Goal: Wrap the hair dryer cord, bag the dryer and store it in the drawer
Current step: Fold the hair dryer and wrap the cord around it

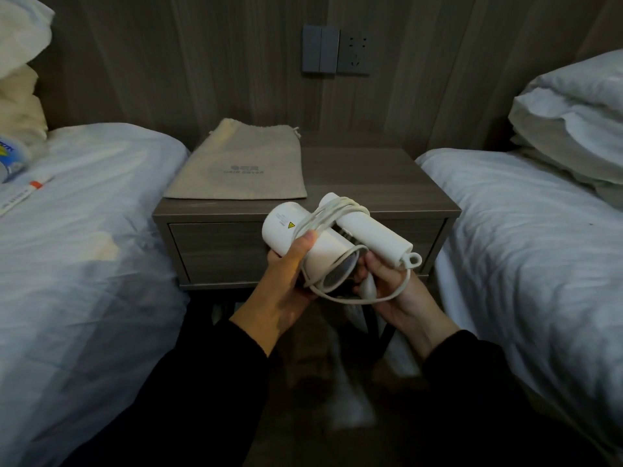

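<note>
I hold a white hair dryer (286, 227) in front of the nightstand, its handle folded alongside the barrel. Its white cord (337, 210) is looped several times around barrel and handle, with a slack loop hanging below. My left hand (286, 274) grips the barrel from underneath, thumb pressed on the cord. My right hand (391, 288) holds the plug end of the cord under the handle. A beige drawstring bag (239, 163) lies flat on the nightstand top. The drawer (215, 251) beneath it is closed.
The wooden nightstand (387, 183) stands between two beds with white sheets, the left bed (84, 230) and the right bed (522, 237). Pillows (573, 119) are piled at the right. A wall switch and socket (337, 50) sit above. Small packets (20, 193) lie on the left bed.
</note>
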`<state>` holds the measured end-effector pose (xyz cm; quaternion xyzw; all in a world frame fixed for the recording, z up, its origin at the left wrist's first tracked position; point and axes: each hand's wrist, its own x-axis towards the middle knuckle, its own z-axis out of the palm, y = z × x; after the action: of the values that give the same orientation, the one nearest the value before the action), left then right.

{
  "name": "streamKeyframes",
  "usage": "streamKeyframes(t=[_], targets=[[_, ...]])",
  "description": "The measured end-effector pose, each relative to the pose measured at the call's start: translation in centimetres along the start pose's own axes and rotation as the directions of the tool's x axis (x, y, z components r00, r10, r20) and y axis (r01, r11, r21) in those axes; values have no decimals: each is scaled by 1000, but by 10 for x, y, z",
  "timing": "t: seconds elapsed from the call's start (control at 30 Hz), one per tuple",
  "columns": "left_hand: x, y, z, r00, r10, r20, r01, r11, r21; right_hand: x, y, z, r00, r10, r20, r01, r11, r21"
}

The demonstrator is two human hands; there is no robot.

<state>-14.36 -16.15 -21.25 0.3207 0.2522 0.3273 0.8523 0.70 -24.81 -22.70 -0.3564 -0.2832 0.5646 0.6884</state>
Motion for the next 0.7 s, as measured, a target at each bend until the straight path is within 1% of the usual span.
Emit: streamKeyframes(t=[0.07,0.1,0.17,0.27,0.33,0.4,0.5,0.57,0.63,0.7], targets=[[0,-2,1,1000,8,-30,-8,1000,-6,-1,0,0,999,8,-47,-7,999,31],[0,-4,1,1000,5,-24,-5,1000,-8,-2,-1,0,997,20,-75,-16,999,52],[-1,-5,1,999,-15,32,16,1000,-10,-4,-2,-1,993,67,-98,-59,995,75],[-5,-6,3,991,-39,130,45,998,-40,-4,-5,0,986,161,-40,-154,978,141],[-7,-6,5,988,-72,138,80,995,-57,-6,-9,-2,983,184,-3,-180,966,185],[-8,-6,5,990,-86,113,95,993,-76,-9,-12,-3,983,181,19,-181,961,209],[-6,-7,5,993,-76,92,82,995,-61,-10,-8,-6,981,189,30,-191,947,257],[-5,-9,4,992,-77,96,80,996,-37,-9,-7,-7,983,182,-7,-173,946,273],[-5,-11,4,991,-81,109,85,996,-34,-8,-6,-7,988,153,-30,-140,956,257],[-5,-13,2,991,-59,124,63,997,-33,-5,-4,-10,988,127,-89,-105,971,215]])
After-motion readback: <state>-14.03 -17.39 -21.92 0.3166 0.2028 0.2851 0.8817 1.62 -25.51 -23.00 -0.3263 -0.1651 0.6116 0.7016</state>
